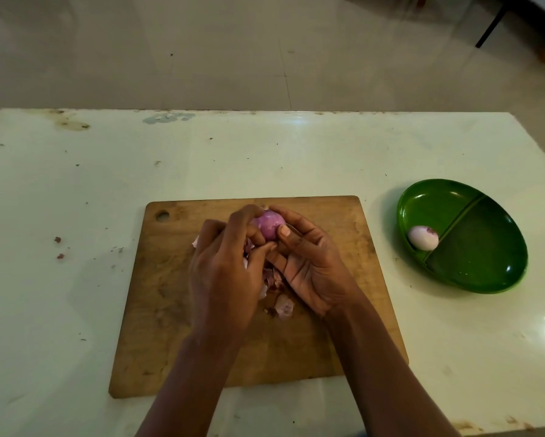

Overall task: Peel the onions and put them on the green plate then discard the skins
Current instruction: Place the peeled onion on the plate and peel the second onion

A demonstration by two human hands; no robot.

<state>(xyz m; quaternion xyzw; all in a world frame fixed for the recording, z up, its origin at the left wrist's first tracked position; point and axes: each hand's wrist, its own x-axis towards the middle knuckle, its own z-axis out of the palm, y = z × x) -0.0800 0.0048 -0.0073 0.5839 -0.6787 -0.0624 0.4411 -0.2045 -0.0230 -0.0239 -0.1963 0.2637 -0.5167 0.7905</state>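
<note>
I see left hand [223, 272], right hand [309, 263] curled round purple-red onion [269, 227] — slick bulb may squirt free, roll off wooden chopping board [170, 310].

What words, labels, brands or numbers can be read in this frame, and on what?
No readable text anywhere.
Bluish smudge at the far edge of the table: too blurred to read, perhaps not text at all.
Green plate, cutting board, onion: no markings visible.
</note>
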